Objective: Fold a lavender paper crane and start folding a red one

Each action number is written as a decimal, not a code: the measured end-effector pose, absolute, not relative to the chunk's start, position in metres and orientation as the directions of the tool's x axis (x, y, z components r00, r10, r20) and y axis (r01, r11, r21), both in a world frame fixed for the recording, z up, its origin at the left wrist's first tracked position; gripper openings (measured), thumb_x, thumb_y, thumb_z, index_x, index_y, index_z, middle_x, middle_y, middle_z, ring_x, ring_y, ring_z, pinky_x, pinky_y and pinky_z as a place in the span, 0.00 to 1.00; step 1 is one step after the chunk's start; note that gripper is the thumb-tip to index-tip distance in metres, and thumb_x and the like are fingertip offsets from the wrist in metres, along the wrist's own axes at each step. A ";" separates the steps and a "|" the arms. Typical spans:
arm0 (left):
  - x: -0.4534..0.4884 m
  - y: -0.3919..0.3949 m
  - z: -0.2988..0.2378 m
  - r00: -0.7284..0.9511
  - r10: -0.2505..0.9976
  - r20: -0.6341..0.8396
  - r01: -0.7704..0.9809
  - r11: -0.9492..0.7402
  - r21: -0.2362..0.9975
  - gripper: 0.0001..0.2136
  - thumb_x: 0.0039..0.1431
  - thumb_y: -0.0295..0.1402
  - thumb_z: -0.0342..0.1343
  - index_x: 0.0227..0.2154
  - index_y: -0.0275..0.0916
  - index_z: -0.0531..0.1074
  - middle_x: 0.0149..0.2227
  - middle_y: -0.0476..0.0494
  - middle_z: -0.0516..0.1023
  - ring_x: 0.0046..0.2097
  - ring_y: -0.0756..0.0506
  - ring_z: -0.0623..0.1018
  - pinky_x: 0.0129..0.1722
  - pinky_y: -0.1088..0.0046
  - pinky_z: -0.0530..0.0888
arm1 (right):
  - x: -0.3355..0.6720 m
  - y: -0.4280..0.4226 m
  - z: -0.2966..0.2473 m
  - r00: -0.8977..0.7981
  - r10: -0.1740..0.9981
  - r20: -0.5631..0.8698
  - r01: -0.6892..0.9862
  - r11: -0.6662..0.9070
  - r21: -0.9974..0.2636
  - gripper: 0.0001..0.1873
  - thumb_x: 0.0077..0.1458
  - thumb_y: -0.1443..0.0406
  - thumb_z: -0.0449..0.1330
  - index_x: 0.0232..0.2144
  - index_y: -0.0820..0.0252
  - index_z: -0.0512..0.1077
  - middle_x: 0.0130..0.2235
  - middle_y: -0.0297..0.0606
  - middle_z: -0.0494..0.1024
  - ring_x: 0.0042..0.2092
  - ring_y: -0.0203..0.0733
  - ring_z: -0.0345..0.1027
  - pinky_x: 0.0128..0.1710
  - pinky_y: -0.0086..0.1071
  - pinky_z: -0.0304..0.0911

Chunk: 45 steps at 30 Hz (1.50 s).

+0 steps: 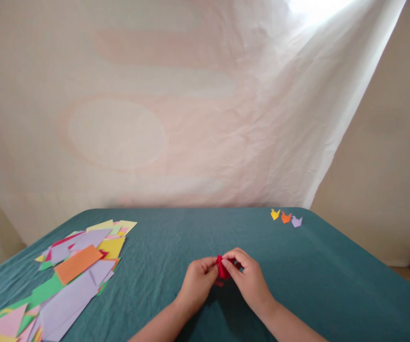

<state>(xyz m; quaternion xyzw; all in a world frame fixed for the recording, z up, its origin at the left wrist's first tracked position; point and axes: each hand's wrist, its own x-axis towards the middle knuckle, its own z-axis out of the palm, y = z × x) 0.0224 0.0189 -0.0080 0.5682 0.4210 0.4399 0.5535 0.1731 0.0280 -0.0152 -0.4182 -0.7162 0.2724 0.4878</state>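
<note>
A small folded piece of red paper (222, 269) is held between my two hands, a little above the front middle of the table. My left hand (198, 280) pinches its left side between thumb and fingers. On the other side, my right hand (245, 275) grips the upper right part with thumb and index finger. The fingers cover much of the paper, so its exact folded shape is hard to make out.
Loose coloured paper sheets (71, 299) lie heaped along the left of the green-covered table (176, 237). Three small folded paper birds stand at the far right: yellow (275, 215), orange (286, 218) and lilac (296, 222). A pale cloth (198, 118) hangs behind the table.
</note>
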 end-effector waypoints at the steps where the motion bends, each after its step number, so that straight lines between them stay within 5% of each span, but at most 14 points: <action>1: 0.022 0.019 -0.007 0.257 0.966 0.036 -0.008 -0.035 0.999 0.12 0.54 0.38 0.53 0.28 0.34 0.75 0.26 0.46 0.73 0.30 0.48 0.73 0.31 0.74 0.73 | 0.173 0.028 -0.015 -0.175 0.864 0.472 0.331 0.503 -0.798 0.08 0.58 0.63 0.54 0.30 0.58 0.70 0.31 0.35 0.71 0.32 0.38 0.66 0.32 0.29 0.60; 7: 0.021 0.019 -0.006 0.259 0.963 0.075 0.029 -0.085 0.996 0.13 0.56 0.38 0.52 0.25 0.34 0.74 0.24 0.48 0.71 0.28 0.50 0.71 0.31 0.75 0.72 | 0.173 0.029 -0.014 -0.155 0.857 0.491 0.292 0.515 -0.806 0.07 0.56 0.64 0.55 0.28 0.58 0.70 0.38 0.38 0.72 0.38 0.39 0.67 0.35 0.29 0.62; 15: 0.018 0.018 -0.006 0.256 0.965 0.054 0.108 -0.084 0.991 0.13 0.56 0.38 0.52 0.26 0.34 0.74 0.25 0.46 0.75 0.27 0.49 0.74 0.28 0.75 0.72 | 0.173 0.029 -0.015 -0.147 0.931 0.334 0.230 0.361 -0.904 0.05 0.54 0.65 0.57 0.35 0.58 0.71 0.33 0.34 0.75 0.33 0.38 0.69 0.34 0.29 0.63; 24: 0.015 0.018 -0.001 0.283 0.959 0.012 0.064 -0.031 0.997 0.16 0.57 0.42 0.51 0.29 0.32 0.73 0.27 0.41 0.76 0.30 0.46 0.77 0.29 0.72 0.73 | 0.174 0.033 -0.016 -0.178 0.955 0.236 0.189 0.269 -0.944 0.07 0.55 0.63 0.57 0.30 0.59 0.73 0.30 0.34 0.75 0.31 0.39 0.69 0.32 0.30 0.63; 37: 0.020 0.022 -0.013 0.264 0.964 -0.025 0.019 0.021 1.000 0.12 0.55 0.38 0.53 0.34 0.31 0.72 0.27 0.41 0.78 0.28 0.46 0.78 0.28 0.72 0.73 | 0.177 0.033 -0.016 -0.180 0.959 0.219 0.151 0.247 -0.957 0.09 0.55 0.60 0.57 0.33 0.59 0.73 0.32 0.36 0.77 0.34 0.40 0.70 0.34 0.30 0.63; 45: 0.018 0.017 -0.010 0.179 0.980 0.084 0.225 -0.124 0.966 0.11 0.56 0.38 0.52 0.28 0.35 0.73 0.25 0.45 0.77 0.28 0.48 0.76 0.29 0.74 0.71 | 0.175 0.031 -0.010 -0.208 0.932 0.297 0.208 0.339 -0.917 0.08 0.54 0.61 0.58 0.30 0.59 0.74 0.32 0.34 0.74 0.33 0.38 0.69 0.33 0.28 0.62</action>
